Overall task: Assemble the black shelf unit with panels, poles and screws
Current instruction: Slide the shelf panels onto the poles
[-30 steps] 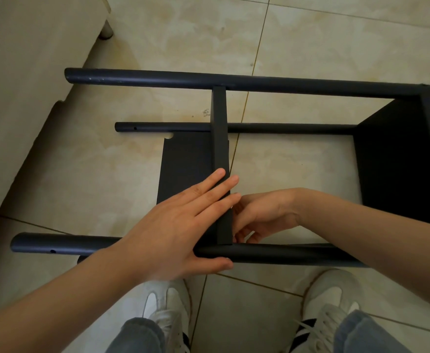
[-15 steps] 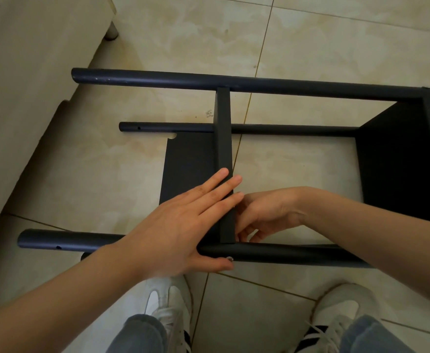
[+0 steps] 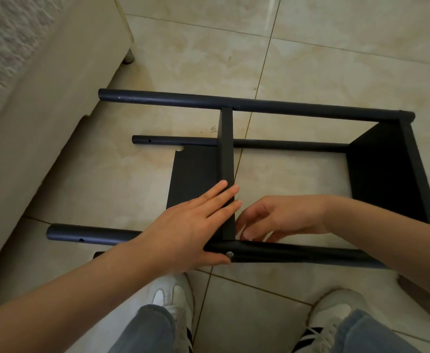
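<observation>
The black shelf unit lies on its side on the tiled floor. Its far pole, a lower pole and the near pole run left to right. An end panel closes the right side. A middle panel stands on edge between the poles. My left hand lies flat with straight fingers against the middle panel's left face, thumb along the near pole beside a silver screw head. My right hand hovers at the panel's right side with fingers loosely curled, holding nothing that I can see.
A beige sofa with a short leg fills the left side. My two white shoes and jeans sit below the near pole. Pale floor tiles surround the unit.
My right hand has drawn slightly back from the panel edge and its fingers have spread looser. The screw head beside my left thumb has come into sight. My view has shifted a little.
</observation>
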`<action>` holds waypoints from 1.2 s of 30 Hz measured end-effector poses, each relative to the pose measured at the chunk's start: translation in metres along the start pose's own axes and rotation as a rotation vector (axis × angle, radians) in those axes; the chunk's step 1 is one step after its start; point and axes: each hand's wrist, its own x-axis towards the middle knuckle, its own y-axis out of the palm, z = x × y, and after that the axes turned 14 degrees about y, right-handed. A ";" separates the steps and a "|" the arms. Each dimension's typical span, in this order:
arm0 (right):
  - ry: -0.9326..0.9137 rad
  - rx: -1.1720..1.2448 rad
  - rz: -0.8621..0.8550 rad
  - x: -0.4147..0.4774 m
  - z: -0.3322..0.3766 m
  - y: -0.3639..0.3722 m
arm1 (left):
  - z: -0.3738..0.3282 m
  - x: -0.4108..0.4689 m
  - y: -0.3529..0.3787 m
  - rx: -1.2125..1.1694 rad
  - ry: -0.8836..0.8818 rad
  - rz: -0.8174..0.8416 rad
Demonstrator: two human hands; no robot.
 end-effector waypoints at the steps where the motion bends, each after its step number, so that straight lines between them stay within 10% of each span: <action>1: -0.002 -0.031 -0.054 -0.004 0.001 0.003 | -0.002 -0.002 -0.001 -0.030 -0.010 0.001; 9: 0.001 -0.347 -0.458 -0.026 0.006 0.042 | -0.022 -0.047 -0.006 -0.409 -0.166 -0.374; 23: -0.081 -0.490 -0.737 -0.023 -0.008 0.064 | -0.040 -0.062 0.013 -1.973 -0.923 -0.774; 36: -0.093 -0.448 -0.782 -0.030 -0.002 0.060 | -0.040 -0.047 0.003 -2.162 -0.873 -1.123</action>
